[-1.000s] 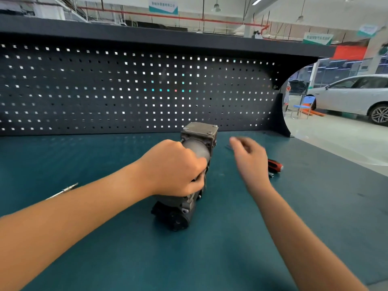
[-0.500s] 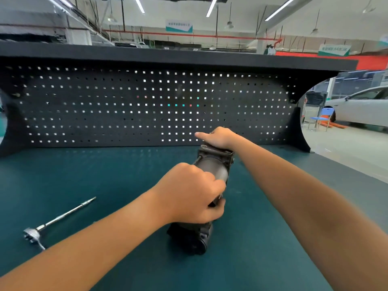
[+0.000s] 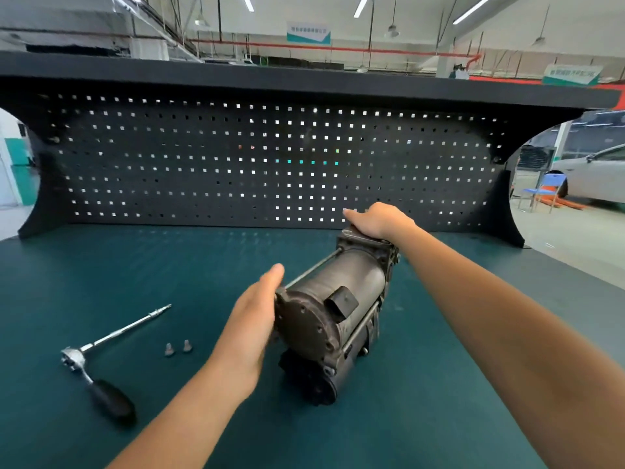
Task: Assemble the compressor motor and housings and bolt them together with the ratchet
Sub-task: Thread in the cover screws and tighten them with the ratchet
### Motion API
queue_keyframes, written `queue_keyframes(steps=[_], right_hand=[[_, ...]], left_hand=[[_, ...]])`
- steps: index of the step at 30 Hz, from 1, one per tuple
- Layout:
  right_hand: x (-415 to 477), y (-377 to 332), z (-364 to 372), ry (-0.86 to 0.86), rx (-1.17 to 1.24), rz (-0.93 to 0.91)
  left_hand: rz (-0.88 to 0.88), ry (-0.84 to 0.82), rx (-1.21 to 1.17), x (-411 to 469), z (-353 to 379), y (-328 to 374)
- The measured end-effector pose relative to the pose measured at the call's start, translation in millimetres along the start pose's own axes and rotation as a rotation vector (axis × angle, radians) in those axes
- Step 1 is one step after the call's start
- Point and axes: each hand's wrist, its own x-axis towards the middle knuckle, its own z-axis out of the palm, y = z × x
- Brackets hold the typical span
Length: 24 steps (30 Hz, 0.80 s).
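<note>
- Grey-brown metal compressor assembly (image 3: 341,299) lies on its side at the middle of the teal-matted bench (image 3: 101,265). Its long axis runs from the round end plate (image 3: 304,328) nearest the person away to the right, toward the black pegboard (image 3: 203,164) along the back edge.
- Left hand (image 3: 253,319) is flat against the left rim of that end plate, fingers straight and pressed together, gripping nothing.
- Right hand (image 3: 377,220) rests on top of the square housing block (image 3: 367,243) at the far end. Its fingers lie across the block pointing left, but I cannot tell whether they hook over the far side, which is hidden.
- Chrome ratchet with a black handle and long extension bar (image 3: 75,359) lies toward the bench's left edge. Two short silver bolts (image 3: 178,347) lie between it and the left hand, touching neither.
- Bolts and ratchet both lie to the left of the assembly, so the left hand is the nearer one for the pickup. The right hand looks better placed to steady the housing.
</note>
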Motion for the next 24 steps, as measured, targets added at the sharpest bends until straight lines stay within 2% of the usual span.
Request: queue_keyframes(steps=[4, 8, 12, 19, 24], right_hand=[[-5, 7, -2, 0.051, 0.022, 0.013], [-17, 22, -7, 0.152, 0.13, 0.021], [-45, 45, -13, 0.304, 0.3, 0.055], [-92, 63, -7, 0.48, 0.473, 0.152], [-103, 67, 24, 0.594, 0.669, 0.211]], left_hand=[[0.16, 0.067, 0.136, -5, 13, -10], [0.248, -0.013, 0.166, -9, 12, -14], [0.38, -0.02, 0.169, -20, 28, -18], [0.49, -0.083, 0.221, -19, 25, -20], [0.573, -0.047, 0.287, -6, 19, -26]])
